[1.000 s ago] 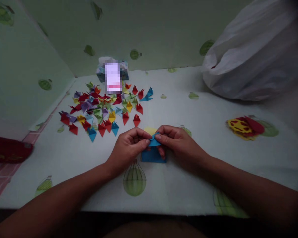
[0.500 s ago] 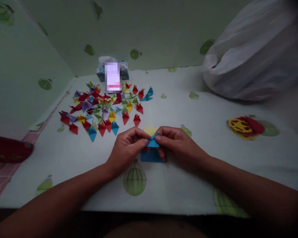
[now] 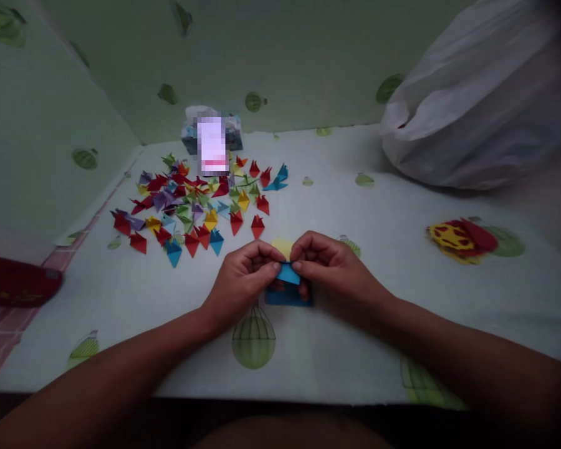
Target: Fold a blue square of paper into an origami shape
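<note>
Between my two hands is a small piece of folded blue paper [image 3: 288, 273], pinched along its upper edge. My left hand [image 3: 247, 274] grips its left side with thumb and index finger. At the other end, the thumb and fingers of my right hand [image 3: 333, 265] are closed on it. Below the held piece lies a darker blue square of paper [image 3: 287, 296] on the table, partly covered by my fingers. Just beyond my fingertips a yellow paper [image 3: 281, 247] shows. My fingers hide part of the folds.
Many colourful folded paper cranes [image 3: 191, 202] lie spread at the back left. Behind them a phone [image 3: 212, 143], its screen blurred, leans on a tissue box [image 3: 235, 132]. A white plastic bag [image 3: 458, 125] bulges at the back right. Red and yellow cut-outs [image 3: 462, 240] lie right; a red item [image 3: 19, 280] sits left.
The upper edge of the blue paper, curled before, now looks flatter, and the piece is tilted slightly. My right hand has shifted a little upward; my left hand has hardly moved.
</note>
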The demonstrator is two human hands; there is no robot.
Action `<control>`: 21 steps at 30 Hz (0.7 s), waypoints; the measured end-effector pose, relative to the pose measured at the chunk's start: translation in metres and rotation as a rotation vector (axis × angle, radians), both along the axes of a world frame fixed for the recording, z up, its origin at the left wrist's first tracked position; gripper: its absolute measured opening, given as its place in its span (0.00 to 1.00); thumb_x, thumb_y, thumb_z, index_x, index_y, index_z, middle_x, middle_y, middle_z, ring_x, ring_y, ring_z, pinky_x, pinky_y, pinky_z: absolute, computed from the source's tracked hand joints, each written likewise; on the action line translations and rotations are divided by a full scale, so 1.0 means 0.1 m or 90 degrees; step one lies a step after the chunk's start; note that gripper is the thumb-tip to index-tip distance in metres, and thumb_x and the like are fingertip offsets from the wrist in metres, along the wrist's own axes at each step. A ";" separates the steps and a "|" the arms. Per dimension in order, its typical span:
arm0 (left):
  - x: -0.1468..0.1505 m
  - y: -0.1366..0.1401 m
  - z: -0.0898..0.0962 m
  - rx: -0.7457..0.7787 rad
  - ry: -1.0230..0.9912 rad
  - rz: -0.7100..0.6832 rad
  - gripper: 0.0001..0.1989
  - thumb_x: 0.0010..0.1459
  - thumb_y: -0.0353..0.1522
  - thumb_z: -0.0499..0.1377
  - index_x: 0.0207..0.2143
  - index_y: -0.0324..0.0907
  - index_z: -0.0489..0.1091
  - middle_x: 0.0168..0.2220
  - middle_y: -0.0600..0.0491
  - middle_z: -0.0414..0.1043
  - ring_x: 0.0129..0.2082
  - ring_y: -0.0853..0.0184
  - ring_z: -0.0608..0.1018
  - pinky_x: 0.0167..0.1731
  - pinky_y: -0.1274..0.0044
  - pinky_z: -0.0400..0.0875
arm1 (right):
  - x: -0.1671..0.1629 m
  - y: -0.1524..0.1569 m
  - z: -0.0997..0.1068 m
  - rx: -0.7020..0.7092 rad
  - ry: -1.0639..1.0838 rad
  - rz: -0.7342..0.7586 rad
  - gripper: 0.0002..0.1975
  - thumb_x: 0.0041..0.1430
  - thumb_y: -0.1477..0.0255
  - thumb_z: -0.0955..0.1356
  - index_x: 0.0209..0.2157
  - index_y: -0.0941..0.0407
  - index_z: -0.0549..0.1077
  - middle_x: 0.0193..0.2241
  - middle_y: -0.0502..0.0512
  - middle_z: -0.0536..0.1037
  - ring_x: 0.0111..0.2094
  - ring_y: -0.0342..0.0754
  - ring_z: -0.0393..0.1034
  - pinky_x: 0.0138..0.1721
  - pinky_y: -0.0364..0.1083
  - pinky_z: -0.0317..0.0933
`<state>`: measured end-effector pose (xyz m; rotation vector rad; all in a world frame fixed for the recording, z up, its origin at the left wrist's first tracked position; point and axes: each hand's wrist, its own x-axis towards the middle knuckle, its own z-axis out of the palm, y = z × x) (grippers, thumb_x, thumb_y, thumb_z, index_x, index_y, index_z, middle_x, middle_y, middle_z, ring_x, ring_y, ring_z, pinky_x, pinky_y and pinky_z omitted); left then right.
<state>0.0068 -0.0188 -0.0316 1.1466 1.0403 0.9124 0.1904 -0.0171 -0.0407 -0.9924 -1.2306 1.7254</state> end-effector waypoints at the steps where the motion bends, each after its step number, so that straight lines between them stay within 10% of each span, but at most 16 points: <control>1: 0.00 0.00 -0.01 -0.002 -0.008 -0.001 0.06 0.52 0.31 0.65 0.31 0.40 0.72 0.25 0.57 0.74 0.24 0.72 0.78 0.27 0.80 0.75 | 0.00 0.00 0.00 0.003 0.001 -0.001 0.06 0.55 0.75 0.71 0.31 0.55 0.69 0.20 0.44 0.73 0.19 0.40 0.68 0.23 0.40 0.62; 21: 0.01 0.00 -0.01 -0.028 -0.005 0.008 0.09 0.52 0.34 0.68 0.32 0.39 0.72 0.27 0.56 0.75 0.25 0.72 0.77 0.27 0.79 0.75 | 0.01 -0.01 0.06 0.080 -0.107 0.005 0.02 0.57 0.72 0.67 0.32 0.56 0.72 0.19 0.46 0.72 0.21 0.42 0.68 0.25 0.43 0.63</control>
